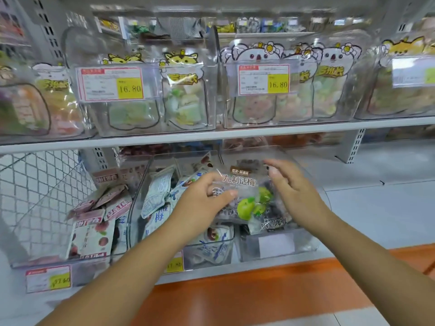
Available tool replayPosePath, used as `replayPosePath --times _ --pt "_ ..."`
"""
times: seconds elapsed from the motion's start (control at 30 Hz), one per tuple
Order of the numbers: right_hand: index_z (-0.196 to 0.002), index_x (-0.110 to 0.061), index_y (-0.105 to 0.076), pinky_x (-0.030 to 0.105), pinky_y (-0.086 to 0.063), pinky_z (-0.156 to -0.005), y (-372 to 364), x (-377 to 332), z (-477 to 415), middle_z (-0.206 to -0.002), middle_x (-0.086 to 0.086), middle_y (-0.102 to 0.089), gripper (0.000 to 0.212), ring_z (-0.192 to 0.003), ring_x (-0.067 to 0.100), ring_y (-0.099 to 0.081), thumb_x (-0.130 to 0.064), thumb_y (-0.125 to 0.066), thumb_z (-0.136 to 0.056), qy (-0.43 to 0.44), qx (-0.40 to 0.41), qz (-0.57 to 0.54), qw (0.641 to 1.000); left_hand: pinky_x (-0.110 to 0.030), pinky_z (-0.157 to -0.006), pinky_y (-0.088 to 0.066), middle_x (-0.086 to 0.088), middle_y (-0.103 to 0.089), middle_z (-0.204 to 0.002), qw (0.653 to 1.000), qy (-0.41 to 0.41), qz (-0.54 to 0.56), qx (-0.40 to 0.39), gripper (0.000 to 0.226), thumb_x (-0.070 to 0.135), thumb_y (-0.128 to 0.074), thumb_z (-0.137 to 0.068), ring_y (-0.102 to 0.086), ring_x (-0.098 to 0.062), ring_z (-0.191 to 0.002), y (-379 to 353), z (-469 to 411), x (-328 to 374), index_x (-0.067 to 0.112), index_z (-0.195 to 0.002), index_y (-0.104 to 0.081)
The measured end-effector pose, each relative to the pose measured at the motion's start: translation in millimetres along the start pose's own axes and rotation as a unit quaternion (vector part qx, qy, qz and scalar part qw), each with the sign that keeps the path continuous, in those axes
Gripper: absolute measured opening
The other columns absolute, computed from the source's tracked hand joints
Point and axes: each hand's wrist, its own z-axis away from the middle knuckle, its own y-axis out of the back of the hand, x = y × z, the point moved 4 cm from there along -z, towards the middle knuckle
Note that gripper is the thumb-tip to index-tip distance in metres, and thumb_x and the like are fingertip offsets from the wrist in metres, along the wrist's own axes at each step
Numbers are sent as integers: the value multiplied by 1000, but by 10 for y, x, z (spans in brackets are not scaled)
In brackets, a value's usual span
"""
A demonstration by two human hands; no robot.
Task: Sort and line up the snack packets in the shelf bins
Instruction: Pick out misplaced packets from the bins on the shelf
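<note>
While the left hand (202,196) pinches a clear plum packet (244,183) above the rightmost clear bin (308,245), the right hand (292,191) rests loosely spread at its right edge.

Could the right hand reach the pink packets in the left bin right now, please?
Probably not directly: the left hand, holding the plum packet, lies between the right hand and the pink packets.
</note>
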Motion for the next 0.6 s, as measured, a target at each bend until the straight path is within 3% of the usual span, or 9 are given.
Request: replayPosePath --times 0.07,0.1,0.2,0.27,0.3,0.37,0.43,0.5,0.6 --pt "-132 -50 -38 10 -45 -87 -61 -223 154 -123 -18 -53 50 -104 -13 -52 -45 -58 -86 -34 -102 -155 982 -44 -80 -54 6 -71 -100 1000 -12 -7 -7 22 43 -64 -88 -67 -27 -88 -86 -42 20 36 -107 -55" --pt "-135 -53 -33 12 -49 -80 -73 -282 192 -114 -15 -55 62 -94 -11 -55 -36 -65 -86 -20 -117 -167 979 -44 -82 -54 6 -70 -104 1000 -24 -19 -6 26 43 -63 -89 -66 -22 -87 -128 -55 51 36 -112 -53" --pt "-137 -51 -35 11 -50 -70 36 -210 35 -92 -12 -54 70 -73 -3 -58 -16 -70 -86 3 -23 -115 993 -32 -86 -54 16 -59 -120 992 -91 -82 12 50 39 -61 -91 -59 0 -100 -116 -57 178 38 -137 -40" --pt "-131 -38 -50 2 -42 -71 100 -68 -123 -96 -21 -53 52 -83 -1 -56 -23 -71 -86 -18 33 -61 997 -30 -100 -44 19 -50 -132 968 -152 -197 45 57 41 -59 -92 -48 -1 -116 37 -50 217 36 -143 -35" --pt "-126 -38 -56 6 -42 -78 64 37 -167 -103 -15 -56 45 -92 6 -56 -35 -70 -83 -24 17 0 1000 -32 -107 -37 18 -46 -137 944 -183 -268 55 55 44 -57 -92 -41 -4 -125 122 -52 194 35 -142 -38" --pt "-124 -53 -52 32 -38 -105 -152 296 -185 -131 4 -49 49 -125 26 -43 -65 -57 -77 -38 -88 175 980 -38 -114 -28 14 -40 -146 907 -202 -367 38 52 49 -56 -91 -30 -10 -136 266 -61 58 34 -140 -44" --pt "-132 -63 -36 47 -17 -118 -334 441 -153 -156 13 -20 57 -144 36 -10 -77 -39 -77 -54 -145 302 941 -37 -118 -19 14 -29 -154 891 -173 -420 -11 56 52 -54 -92 -20 -11 -142 344 -50 -152 36 -144 -39" --pt "-136 -63 -29 47 -12 -119 -362 385 -150 -159 19 -7 65 -147 36 -3 -82 -32 -74 -86 -143 280 945 -32 -119 -13 17 -17 -158 886 -163 -431 -48 61 51 -52 -93 -12 -7 -145 412 -3 -306 39 -148 -29" --pt "-144 -49 -27 47 -29 -113 -242 292 -197 -148 28 -30 76 -145 34 -15 -79 -34 -75 -141 -57 197 968 -24 -116 -11 18 -18 -157 897 -198 -394 -17 59 51 -53 -92 -14 -3 -144 668 105 -283 39 -146 -32"
